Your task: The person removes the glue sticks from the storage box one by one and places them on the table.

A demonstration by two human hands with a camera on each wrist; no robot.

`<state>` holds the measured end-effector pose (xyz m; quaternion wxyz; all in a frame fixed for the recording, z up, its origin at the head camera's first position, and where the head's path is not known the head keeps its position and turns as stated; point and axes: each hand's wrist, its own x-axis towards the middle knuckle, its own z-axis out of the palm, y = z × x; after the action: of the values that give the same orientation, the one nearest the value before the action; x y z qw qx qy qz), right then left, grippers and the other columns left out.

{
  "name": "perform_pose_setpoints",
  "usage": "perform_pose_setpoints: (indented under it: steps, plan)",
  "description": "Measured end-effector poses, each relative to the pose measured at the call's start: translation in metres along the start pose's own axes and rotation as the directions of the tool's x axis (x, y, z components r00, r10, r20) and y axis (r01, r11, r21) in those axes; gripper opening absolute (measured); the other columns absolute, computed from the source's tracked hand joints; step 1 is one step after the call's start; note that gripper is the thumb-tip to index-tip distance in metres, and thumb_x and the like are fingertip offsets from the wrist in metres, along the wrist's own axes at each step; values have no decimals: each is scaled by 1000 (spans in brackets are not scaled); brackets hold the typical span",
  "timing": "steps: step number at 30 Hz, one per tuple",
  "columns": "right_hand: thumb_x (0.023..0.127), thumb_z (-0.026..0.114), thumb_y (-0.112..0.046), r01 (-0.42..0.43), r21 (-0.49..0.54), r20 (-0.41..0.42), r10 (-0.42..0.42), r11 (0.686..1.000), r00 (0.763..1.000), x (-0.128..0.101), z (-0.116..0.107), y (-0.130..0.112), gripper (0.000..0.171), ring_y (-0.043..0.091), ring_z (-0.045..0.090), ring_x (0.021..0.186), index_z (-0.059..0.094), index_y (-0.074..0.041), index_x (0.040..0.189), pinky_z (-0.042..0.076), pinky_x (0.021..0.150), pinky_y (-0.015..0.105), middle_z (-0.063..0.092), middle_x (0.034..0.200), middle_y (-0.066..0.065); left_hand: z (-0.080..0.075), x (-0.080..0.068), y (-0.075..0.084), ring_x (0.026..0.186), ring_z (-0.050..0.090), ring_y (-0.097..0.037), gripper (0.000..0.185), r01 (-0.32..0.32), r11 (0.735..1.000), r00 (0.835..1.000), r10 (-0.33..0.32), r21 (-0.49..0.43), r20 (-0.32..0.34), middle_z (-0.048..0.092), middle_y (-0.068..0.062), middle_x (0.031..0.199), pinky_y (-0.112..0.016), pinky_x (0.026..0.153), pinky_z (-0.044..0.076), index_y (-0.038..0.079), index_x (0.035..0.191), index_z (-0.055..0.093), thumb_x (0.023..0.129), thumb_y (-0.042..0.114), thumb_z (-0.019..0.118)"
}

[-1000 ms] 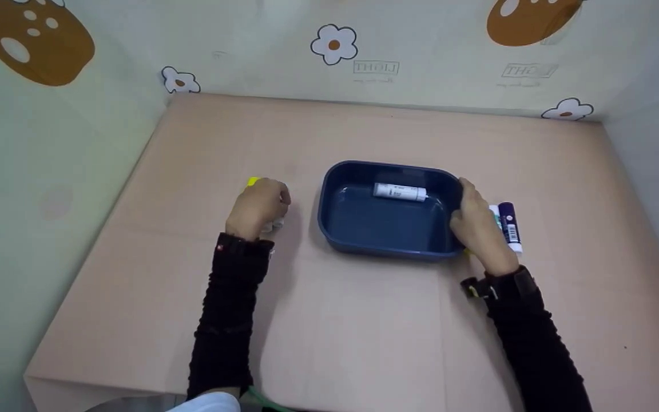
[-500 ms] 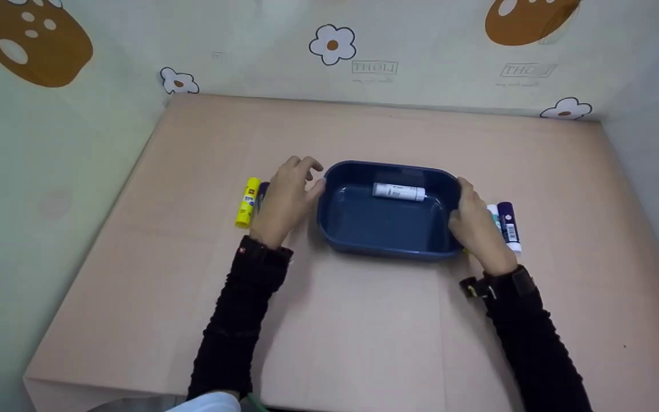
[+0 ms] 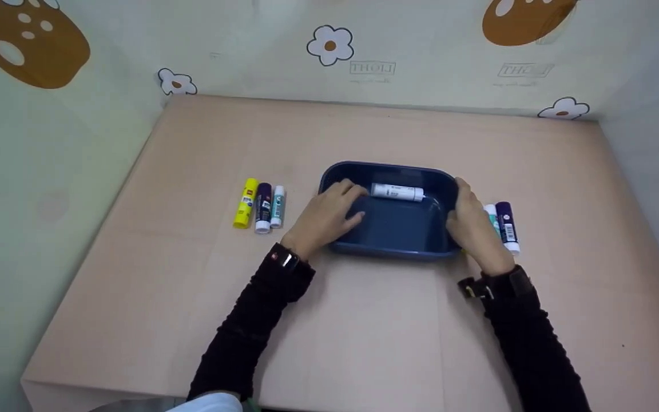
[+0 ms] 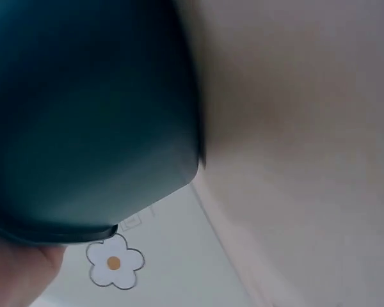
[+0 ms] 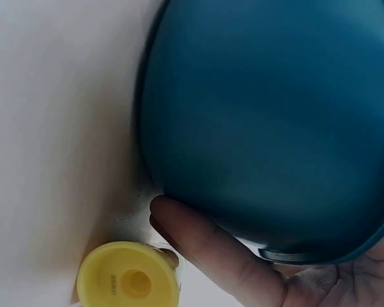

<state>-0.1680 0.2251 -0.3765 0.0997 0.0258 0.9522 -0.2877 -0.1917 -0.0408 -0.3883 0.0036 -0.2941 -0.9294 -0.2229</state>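
A dark blue plastic basin (image 3: pixel 392 252) sits mid-table with one white glue stick (image 3: pixel 397 192) lying inside it. My left hand (image 3: pixel 326 217) reaches over the basin's left rim, fingers spread and loosely bent above the inside, fingertips near the white glue stick's left end. My right hand (image 3: pixel 472 226) grips the basin's right rim, thumb on the inner side. In the right wrist view its finger (image 5: pixel 211 249) lies along the basin's outer wall (image 5: pixel 262 128). The left wrist view shows the basin's outer side (image 4: pixel 96 128) and a bit of my left hand (image 4: pixel 19 272).
Left of the basin lie a yellow glue stick (image 3: pixel 246 203), a dark purple one (image 3: pixel 264 208) and a small white-and-teal one (image 3: pixel 277 206). Right of it lie another purple glue stick (image 3: pixel 507 227), a white-and-teal one (image 3: pixel 492 218) and a yellow one (image 5: pixel 128 278), partly hidden by my right hand.
My left hand has left the row of glue sticks on the left, now fully visible, and moved right over the basin's rim. My right hand stays on the basin.
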Motion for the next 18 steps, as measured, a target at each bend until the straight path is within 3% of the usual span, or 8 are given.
perform_pose_setpoints:
  steps: [4,11,18]
  plan:
    - [89,33,1,23,-20,-33,-24,1000,999,-1,4,0,60,50,39,121,8,7,144,34,98,59,32,135,40,3,0,1,111,53,-18,42,-31,998,999,29,48,30,54,-4,122,-34,93,46,14,127,51,90,31,59]
    - [89,34,2,47,-81,-120,-57,996,991,-1,13,1,57,52,54,93,11,9,141,44,78,57,39,123,42,4,5,2,121,49,-22,58,-31,994,993,18,108,120,49,-5,134,-38,97,43,15,135,45,86,41,62]
    - [89,35,2,44,-83,-114,-53,996,992,0,17,1,58,50,56,88,10,8,142,46,75,55,39,123,41,6,11,2,127,43,-29,71,-9,981,979,-31,195,201,42,-6,142,-43,100,39,15,141,37,84,50,60]
